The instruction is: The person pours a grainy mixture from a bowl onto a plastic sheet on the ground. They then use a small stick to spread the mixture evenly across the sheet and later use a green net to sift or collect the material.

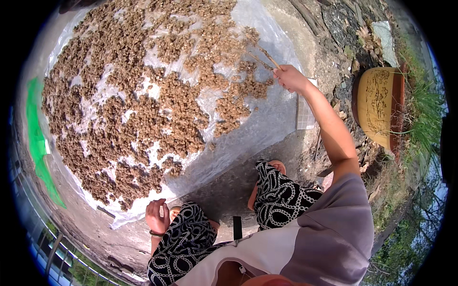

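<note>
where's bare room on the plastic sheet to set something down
The plastic sheet is bare along its near right edge, between the brown clumps and the right foot, and far right, between the clumps and concrete. Its left and middle are crowded.

Brown clumps (pixel 177 110) lie scattered on translucent sheeting (pixel 277 108); a seemingly forked stick (pixel 268 57) slants nearby

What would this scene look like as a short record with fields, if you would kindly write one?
Right hand: right hand grips two thin sticks, pointing toward the brown clumps
Left hand: left hand near the knee, nothing seen in it
Material: many small clumps, spread unevenly
Surface: clear plastic sheet on the ground
Right side: yellow and brown pot, grass
Far left: bright green sheet
Unclear: whether the sticks touch the clumps
</note>
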`<state>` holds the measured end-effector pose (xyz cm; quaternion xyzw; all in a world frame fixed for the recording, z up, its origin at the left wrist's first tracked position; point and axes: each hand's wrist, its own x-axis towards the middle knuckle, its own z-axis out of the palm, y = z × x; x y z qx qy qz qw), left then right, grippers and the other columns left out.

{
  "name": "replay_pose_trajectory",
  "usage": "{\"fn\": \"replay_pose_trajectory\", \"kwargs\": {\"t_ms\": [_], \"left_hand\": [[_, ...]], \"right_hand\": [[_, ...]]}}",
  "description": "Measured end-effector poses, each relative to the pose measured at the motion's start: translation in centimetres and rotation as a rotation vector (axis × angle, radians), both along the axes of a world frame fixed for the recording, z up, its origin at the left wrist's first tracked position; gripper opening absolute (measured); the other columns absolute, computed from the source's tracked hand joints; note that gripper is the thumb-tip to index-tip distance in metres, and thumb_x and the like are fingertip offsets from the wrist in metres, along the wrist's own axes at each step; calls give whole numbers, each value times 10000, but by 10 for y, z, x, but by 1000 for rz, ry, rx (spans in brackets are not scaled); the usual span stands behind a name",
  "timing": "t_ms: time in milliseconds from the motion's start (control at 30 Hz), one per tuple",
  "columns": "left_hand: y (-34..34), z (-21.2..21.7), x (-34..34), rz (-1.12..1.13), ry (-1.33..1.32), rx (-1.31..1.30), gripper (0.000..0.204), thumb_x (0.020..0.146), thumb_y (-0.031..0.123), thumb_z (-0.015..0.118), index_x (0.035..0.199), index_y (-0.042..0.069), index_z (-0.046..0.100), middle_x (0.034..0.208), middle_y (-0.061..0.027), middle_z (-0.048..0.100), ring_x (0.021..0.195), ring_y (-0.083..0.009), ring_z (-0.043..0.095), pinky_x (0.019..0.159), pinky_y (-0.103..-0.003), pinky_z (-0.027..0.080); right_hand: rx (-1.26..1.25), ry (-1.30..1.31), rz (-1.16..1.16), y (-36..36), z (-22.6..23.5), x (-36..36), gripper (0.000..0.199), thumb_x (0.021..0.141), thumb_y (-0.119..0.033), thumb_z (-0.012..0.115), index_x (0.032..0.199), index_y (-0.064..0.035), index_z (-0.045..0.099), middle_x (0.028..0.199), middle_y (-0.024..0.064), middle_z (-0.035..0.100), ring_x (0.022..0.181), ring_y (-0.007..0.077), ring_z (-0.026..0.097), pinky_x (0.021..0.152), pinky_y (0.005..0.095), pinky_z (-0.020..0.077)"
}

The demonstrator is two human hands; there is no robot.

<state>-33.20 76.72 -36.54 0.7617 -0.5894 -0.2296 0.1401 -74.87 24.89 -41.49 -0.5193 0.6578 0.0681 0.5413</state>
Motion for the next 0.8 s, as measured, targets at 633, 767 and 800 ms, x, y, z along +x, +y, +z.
{"fn": "replay_pose_trajectory", "kwargs": {"t_ms": [633, 767, 800], "left_hand": [[19, 15, 3, 82, 41, 1, 130, 878, 19, 661, 1001, 46, 695, 877, -123, 702, 815, -345, 657, 753, -442, 514], [11, 6, 6, -4, 62, -11, 130, 876, 22, 668, 1000, 50, 697, 893, -128, 710, 839, -353, 669, 781, -446, 527], [7, 4, 6, -22, 61, -18, 130, 876, 22, 669, 1000, 50, 696, 897, -129, 711, 846, -356, 672, 789, -447, 530]], "right_hand": [[383, -444, -429, 72, -21, 120, 256, 1111, -277, 455, 1047, -40, 531, 680, -24, 440, 464, 65, 323, 385, 253, 230], [366, -431, -569, 110, -4, 67, 230, 1108, -271, 458, 1036, -63, 525, 678, -26, 424, 474, 65, 317, 391, 257, 225], [359, -428, -606, 117, 0, 57, 225, 1106, -269, 460, 1033, -66, 524, 679, -27, 422, 476, 65, 315, 392, 258, 224]]}}
